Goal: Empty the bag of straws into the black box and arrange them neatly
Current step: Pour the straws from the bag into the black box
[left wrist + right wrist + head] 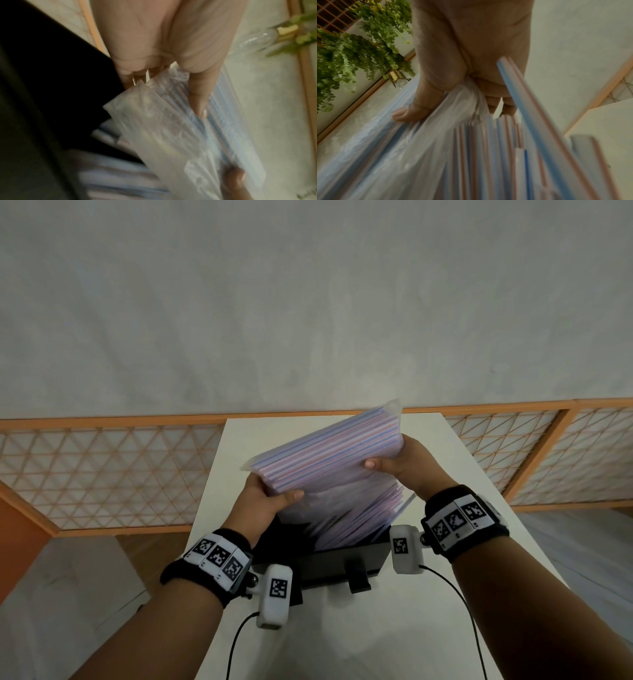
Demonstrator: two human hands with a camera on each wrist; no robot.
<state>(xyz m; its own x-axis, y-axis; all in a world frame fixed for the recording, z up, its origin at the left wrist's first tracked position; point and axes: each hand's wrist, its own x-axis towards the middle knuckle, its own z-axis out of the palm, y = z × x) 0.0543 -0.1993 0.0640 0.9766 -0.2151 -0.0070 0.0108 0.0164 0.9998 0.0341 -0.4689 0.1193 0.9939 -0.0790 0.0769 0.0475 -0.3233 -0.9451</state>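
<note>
Both the left hand (260,501) and the right hand (404,463) grip the clear bag (329,450) with curled fingers, tilted above the black box (342,563) on the white surface (370,631), straws (363,518) spilling in.

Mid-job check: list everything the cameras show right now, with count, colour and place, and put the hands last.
bag of straws: one, clear plastic, held tilted above the box, still partly full.
loose straws: many, white with blue and red stripes, spilling from the bag into the box.
black box: one, black, on the table's near part.
table: one, white, under the box.
lattice fence: orange frame, behind the table.
hanging plants: green, right wrist view only.
wrist cameras: two, white, under the wrists.
left hand: grips the bag's lower left edge.
right hand: grips the bag's right edge.
</note>
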